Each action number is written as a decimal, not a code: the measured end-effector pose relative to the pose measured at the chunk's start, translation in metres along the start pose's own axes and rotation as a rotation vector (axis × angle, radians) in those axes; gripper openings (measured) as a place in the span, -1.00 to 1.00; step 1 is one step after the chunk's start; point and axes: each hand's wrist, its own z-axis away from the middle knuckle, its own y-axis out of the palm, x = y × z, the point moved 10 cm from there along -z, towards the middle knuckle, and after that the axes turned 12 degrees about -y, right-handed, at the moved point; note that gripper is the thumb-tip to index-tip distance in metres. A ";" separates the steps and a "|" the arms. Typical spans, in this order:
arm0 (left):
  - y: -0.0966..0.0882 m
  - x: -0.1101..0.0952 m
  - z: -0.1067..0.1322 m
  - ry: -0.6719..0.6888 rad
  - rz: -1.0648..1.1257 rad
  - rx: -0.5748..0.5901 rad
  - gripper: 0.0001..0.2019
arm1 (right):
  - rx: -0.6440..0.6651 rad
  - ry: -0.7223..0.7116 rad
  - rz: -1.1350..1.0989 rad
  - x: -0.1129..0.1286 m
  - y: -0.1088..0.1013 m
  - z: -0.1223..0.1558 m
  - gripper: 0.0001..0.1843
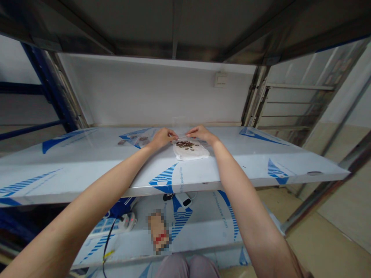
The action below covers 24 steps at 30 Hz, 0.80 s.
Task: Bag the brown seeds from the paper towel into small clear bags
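On the upper shelf lies a white folded pad, perhaps tissue (193,156), with several small brown seed-like pieces (185,144) on its far half. Just behind the pieces, a clear plastic bag (179,122) stands up faintly against the wall. My left hand (164,137) pinches the left side of the bag's near edge. Opposite it, my right hand (202,133) has thumb and fingers closed at the right side of that edge. Whether the pieces lie inside the clear plastic or on the white pad, I cannot tell.
Small clear packets with brown contents (143,139) lie left of my left hand. The film-covered shelf (95,166) has a front edge under my forearms. Below are a power strip (127,222), a white device (183,200) and a blurred-out tan object (159,231). A metal panel hangs overhead.
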 end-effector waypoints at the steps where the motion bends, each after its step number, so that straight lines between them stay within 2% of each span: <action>1: -0.001 0.000 0.000 0.002 0.003 -0.003 -0.75 | -0.007 -0.002 0.000 0.000 -0.001 0.000 -0.91; 6: -0.008 -0.006 -0.001 0.040 0.024 -0.048 -0.77 | -0.021 -0.038 -0.001 0.007 -0.006 0.000 -0.89; 9: -0.011 -0.012 0.001 0.071 0.108 -0.063 -0.81 | -0.029 -0.080 -0.030 0.014 -0.010 0.001 -0.87; 15: -0.007 -0.016 0.006 0.057 0.392 0.024 -0.85 | -0.003 -0.111 -0.059 0.024 -0.007 0.005 -0.84; 20: -0.003 -0.016 0.004 0.043 0.385 0.052 -0.89 | 0.112 -0.112 0.021 0.028 0.011 0.007 -0.78; 24: -0.001 -0.020 0.006 0.079 0.300 0.045 -0.84 | 0.118 -0.088 0.045 0.026 0.013 0.006 -0.80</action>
